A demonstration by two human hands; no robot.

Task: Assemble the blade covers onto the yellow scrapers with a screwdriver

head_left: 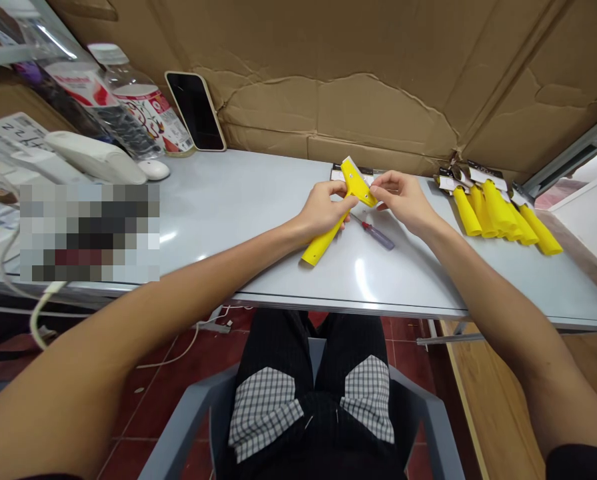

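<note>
A yellow scraper [323,245] with a flat, wide head and a long handle is tilted just above the table. My left hand [323,208] is closed around it where the handle meets the head. Small screws show on the head's yellow face, and a pale blade edge runs along its top. My right hand [404,197] pinches the head's right-hand end between thumb and fingers; any small part there is hidden. Just below the hands lies a screwdriver [379,237] with a purple-grey handle and red collar. Behind the scraper head, a packaging card [337,173] is partly covered.
Several yellow scrapers [498,208] with cards lie at the right. On the left stand plastic bottles [148,110], a phone [197,112] against the cardboard wall [388,107], a white mouse [155,170] and cables. The table's front edge [348,307] runs above my lap.
</note>
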